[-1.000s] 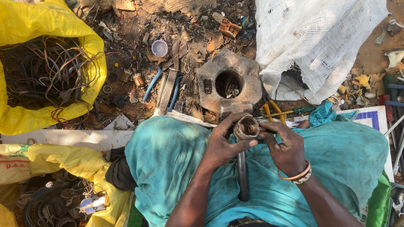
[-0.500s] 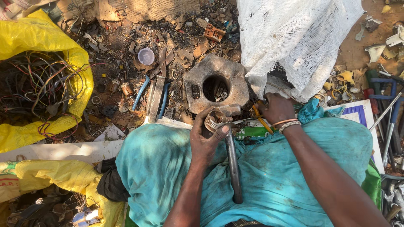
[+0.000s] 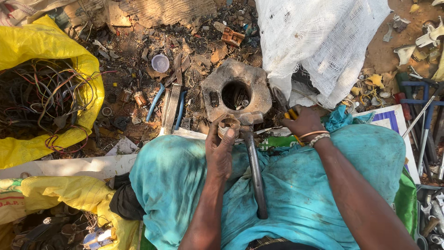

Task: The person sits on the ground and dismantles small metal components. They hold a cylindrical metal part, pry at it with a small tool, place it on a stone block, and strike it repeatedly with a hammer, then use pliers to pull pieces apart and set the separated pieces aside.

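My left hand [image 3: 221, 147] grips a small round rusty metal part [image 3: 228, 125] with copper windings inside, held over my lap in teal cloth [image 3: 296, 185]. A hammer [image 3: 253, 162] with a dark metal handle lies along my lap, its head right beside the part. My right hand [image 3: 304, 121] reaches forward past my knee and closes on a yellow-handled tool [image 3: 291, 115] lying on the ground. Just beyond both hands sits a thick, worn metal block [image 3: 259, 92] with a round hole in its middle.
A yellow sack [image 3: 69, 60] full of tangled wire stands at the left. A white mesh bag [image 3: 323, 41] rises at the back right. Scrap, metal bars [image 3: 172, 104] and a small cup [image 3: 160, 63] litter the dirt. More tools [image 3: 425, 134] lie at the right.
My right hand let go of the round part and moved forward to the right onto the yellow-handled tool. My left hand kept the part; the hammer stays on my lap.
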`<state>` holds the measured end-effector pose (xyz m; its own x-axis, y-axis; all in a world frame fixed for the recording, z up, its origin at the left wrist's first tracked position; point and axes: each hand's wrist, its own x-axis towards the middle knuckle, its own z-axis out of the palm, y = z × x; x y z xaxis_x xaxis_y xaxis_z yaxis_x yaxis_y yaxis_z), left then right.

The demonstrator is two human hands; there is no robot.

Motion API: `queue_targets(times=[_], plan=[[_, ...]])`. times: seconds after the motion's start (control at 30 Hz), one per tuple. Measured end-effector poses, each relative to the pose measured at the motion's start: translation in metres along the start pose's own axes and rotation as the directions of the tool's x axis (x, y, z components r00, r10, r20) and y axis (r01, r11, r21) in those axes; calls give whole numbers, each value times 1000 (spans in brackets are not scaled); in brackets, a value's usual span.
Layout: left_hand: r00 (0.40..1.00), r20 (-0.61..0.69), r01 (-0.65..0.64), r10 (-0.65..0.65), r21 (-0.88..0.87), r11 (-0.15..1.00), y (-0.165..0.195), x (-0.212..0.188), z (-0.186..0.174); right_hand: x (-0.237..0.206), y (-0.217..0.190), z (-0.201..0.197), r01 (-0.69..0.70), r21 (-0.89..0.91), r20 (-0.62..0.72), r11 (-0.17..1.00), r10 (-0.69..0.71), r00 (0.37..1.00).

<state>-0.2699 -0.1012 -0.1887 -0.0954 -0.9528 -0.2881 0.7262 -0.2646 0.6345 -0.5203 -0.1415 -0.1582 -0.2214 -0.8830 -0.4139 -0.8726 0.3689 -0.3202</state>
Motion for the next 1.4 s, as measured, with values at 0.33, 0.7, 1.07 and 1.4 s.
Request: queue_targets(times=[0.33, 0.7, 1.07, 1.4], plan=[[989, 130, -84, 72, 87, 993, 6, 0, 19, -48, -6, 5, 28, 885, 67, 465, -186, 980], [981, 150, -145, 127, 118, 982, 11, -5, 29, -98, -11, 39, 106, 755, 138, 647, -316, 939], [974, 132, -220, 182, 393, 893, 14, -10, 36, -106, -29, 22, 245, 482, 7, 841, -283, 959], [955, 205, -283, 216, 408, 868, 11, -12, 32, -105, -51, 15, 127, 451, 77, 883, -180, 981]])
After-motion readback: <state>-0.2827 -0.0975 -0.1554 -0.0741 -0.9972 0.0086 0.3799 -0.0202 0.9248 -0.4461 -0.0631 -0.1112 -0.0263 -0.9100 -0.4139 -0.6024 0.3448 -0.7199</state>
